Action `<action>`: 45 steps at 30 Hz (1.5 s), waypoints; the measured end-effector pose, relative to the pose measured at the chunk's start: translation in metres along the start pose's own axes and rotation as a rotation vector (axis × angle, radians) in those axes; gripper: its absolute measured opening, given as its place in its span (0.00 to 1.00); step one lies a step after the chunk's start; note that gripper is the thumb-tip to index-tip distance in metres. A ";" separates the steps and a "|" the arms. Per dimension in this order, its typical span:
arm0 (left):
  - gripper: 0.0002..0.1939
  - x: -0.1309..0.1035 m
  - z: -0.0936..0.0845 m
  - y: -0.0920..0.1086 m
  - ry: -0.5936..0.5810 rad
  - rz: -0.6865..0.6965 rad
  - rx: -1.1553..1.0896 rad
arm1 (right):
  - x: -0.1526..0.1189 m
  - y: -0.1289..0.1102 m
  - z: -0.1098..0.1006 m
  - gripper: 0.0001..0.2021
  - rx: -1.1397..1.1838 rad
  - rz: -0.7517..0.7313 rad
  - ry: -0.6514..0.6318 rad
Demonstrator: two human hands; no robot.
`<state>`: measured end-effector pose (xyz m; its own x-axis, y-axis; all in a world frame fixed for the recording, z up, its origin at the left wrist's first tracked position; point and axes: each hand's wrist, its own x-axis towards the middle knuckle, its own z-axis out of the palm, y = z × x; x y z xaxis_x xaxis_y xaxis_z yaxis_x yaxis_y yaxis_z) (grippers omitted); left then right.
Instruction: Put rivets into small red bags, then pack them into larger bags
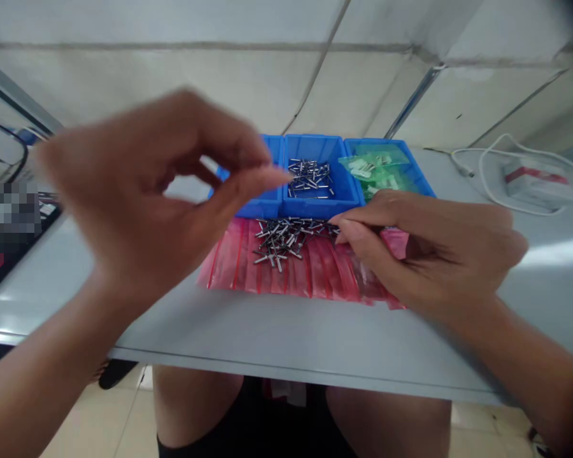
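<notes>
A pile of pop rivets (286, 238) lies on a row of pink zip bags (277, 280), in front of the blue bins. My right hand (424, 248) is closed in a pinch at the pile's right edge, just over the bags; whatever is between its fingertips is too small to make out. Raised higher and closer to the camera, my left hand (172, 184) is smeared by motion. Its thumb and forefinger are pressed together before the left blue bin (262, 208), and I cannot make out what they hold.
The middle blue bin (319, 207) holds more rivets, and the right blue bin (417, 175) holds green bags with white pieces. A white cable (482, 172) and a small red-and-white box (537, 181) are at the right. The table's front edge (267, 369) runs above my legs.
</notes>
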<state>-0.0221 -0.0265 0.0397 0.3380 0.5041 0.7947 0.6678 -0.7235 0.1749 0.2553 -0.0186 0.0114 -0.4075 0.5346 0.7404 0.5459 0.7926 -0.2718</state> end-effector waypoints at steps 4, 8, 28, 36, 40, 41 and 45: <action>0.13 0.048 0.052 -0.021 -0.024 -0.051 -0.015 | 0.002 0.006 -0.004 0.06 -0.075 -0.061 -0.036; 0.14 0.055 0.081 -0.053 -0.209 0.027 -0.007 | 0.001 0.019 0.000 0.08 -0.147 -0.245 -0.232; 0.11 -0.004 0.058 -0.067 -0.356 0.335 0.011 | -0.003 0.018 0.018 0.13 -0.167 -0.369 -0.356; 0.11 -0.002 0.055 -0.056 -0.310 0.351 0.052 | 0.003 0.008 0.002 0.07 0.007 -0.082 -0.137; 0.20 0.001 0.049 -0.042 -0.233 0.345 -0.094 | 0.004 0.002 0.001 0.03 0.234 0.238 0.050; 0.21 0.002 0.048 -0.037 -0.200 0.351 -0.115 | 0.004 0.001 0.001 0.03 0.277 0.289 0.088; 0.11 0.002 0.047 -0.024 -0.128 0.406 -0.069 | 0.008 -0.003 0.003 0.07 0.385 0.419 0.083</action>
<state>-0.0060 0.0137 0.0099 0.6469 0.2234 0.7291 0.4191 -0.9029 -0.0952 0.2486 -0.0154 0.0168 -0.1468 0.8133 0.5630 0.3360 0.5764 -0.7449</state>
